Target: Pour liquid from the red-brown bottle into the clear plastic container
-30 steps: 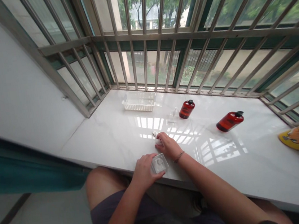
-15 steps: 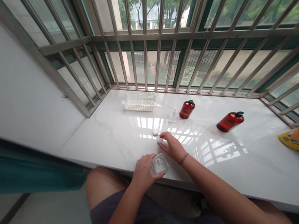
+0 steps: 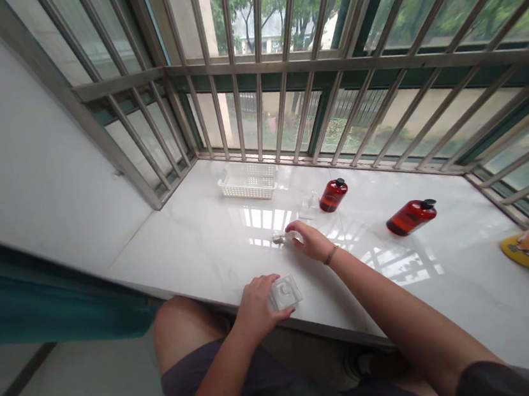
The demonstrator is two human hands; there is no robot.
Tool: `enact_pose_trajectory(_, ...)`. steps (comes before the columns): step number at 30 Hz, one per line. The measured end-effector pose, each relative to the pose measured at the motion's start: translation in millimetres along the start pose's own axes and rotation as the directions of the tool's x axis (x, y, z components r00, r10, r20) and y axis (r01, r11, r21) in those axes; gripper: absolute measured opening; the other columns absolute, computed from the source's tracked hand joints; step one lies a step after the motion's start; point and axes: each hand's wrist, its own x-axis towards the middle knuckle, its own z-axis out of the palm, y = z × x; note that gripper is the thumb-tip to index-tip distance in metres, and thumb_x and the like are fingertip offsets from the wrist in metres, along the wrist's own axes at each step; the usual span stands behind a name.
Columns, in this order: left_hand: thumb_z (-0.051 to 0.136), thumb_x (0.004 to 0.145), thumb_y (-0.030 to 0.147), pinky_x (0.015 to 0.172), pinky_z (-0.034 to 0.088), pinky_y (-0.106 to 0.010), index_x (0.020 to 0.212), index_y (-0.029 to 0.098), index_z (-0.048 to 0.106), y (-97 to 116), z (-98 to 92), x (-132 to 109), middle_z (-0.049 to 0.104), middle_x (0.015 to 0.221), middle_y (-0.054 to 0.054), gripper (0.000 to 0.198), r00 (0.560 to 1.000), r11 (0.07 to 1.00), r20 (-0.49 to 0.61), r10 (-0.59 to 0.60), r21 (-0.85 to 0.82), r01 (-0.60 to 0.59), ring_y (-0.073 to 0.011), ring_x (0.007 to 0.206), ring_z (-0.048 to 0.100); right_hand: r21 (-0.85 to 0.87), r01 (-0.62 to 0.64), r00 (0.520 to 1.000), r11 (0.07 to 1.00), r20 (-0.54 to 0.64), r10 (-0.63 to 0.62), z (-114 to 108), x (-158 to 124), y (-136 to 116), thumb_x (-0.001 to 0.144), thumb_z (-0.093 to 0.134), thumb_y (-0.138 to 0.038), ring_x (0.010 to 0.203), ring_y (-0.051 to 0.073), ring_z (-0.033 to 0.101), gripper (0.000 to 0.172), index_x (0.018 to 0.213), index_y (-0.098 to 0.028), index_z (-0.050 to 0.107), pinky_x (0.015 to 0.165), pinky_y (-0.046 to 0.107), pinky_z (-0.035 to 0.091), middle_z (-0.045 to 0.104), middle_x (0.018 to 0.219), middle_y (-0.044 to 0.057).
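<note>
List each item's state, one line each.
Clear square plastic case: flat on the white marble sill
Left hand: resting on the case
Small white piece: on the sill
Right hand: fingertips at the piece
White plastic basket: upright on the sill
Red bottle near the basket: black cap on
Red bottle farther right: black cap on, lying on its side

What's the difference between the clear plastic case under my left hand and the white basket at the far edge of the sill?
The clear plastic case is see-through, while the white basket is opaque with a lattice of holes. The case looks smaller than the basket. The left hand is on the case at the near edge; nothing touches the basket at the far edge. Both are squarish and sit on the white marble sill.
</note>
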Motion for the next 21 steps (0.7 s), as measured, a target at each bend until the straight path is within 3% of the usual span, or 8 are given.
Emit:
enact_pose_trajectory(9, 0.097, 0.069, 0.035, 0.104, 0.054, -0.048, 0.131, 0.026, 0.063, -2, 2.0, -1, 0.073, 0.125, -0.007, 0.071, 1.000, 1.000, -0.006, 0.006, -0.007, -0.006, -0.0315, 0.117, 0.067, -0.003, 0.017, 1.000, 1.000, 0.003, -0.017, 10, 11, -1, 0.084, 0.060, -0.007, 0.106, 0.025, 0.070, 0.041, 0.121, -0.025, 0.062, 0.095, 0.041, 0.056, 0.071, 0.117, 0.008)
enact_pose_trajectory(13, 0.096, 0.068, 0.034, 0.104, 0.054, -0.048, 0.130, 0.025, 0.063, -2, 0.9, 0, 0.073, 0.123, -0.008, 0.071, 1.000, 1.000, -0.009, 0.011, -0.005, -0.011, -0.0315, 0.115, 0.067, -0.005, 0.021, 0.997, 1.000, -0.079, -0.022, 3, 2, -11, 0.087, 0.065, -0.013, 0.113, 0.027, 0.067, 0.031, 0.115, -0.027, 0.064, 0.101, 0.045, 0.055, 0.070, 0.118, 0.008)
enact_pose_trajectory(17, 0.096, 0.068, 0.032, 0.103, 0.056, -0.049, 0.129, 0.026, 0.064, -2, -0.1, 0, 0.073, 0.122, -0.008, 0.070, 1.000, 1.000, -0.015, 0.002, -0.006, -0.002, -0.0320, 0.113, 0.069, -0.053, -0.071, 0.972, 0.996, -0.230, 0.057, -20, -29, -17, 0.095, 0.055, -0.015, 0.106, 0.027, 0.069, 0.019, 0.109, -0.026, 0.063, 0.095, 0.045, 0.057, 0.069, 0.113, 0.009)
enact_pose_trajectory(21, 0.094, 0.070, 0.032, 0.103, 0.058, -0.051, 0.129, 0.027, 0.065, -5, -0.1, 2, 0.074, 0.121, -0.008, 0.066, 1.000, 1.000, -0.028, 0.010, -0.001, -0.010, -0.0329, 0.113, 0.070, -0.137, -0.216, 0.920, 0.967, -0.359, 0.155, -72, -77, -10, 0.100, 0.058, -0.027, 0.089, 0.025, 0.069, 0.007, 0.103, -0.027, 0.063, 0.084, 0.041, 0.058, 0.070, 0.104, 0.007)
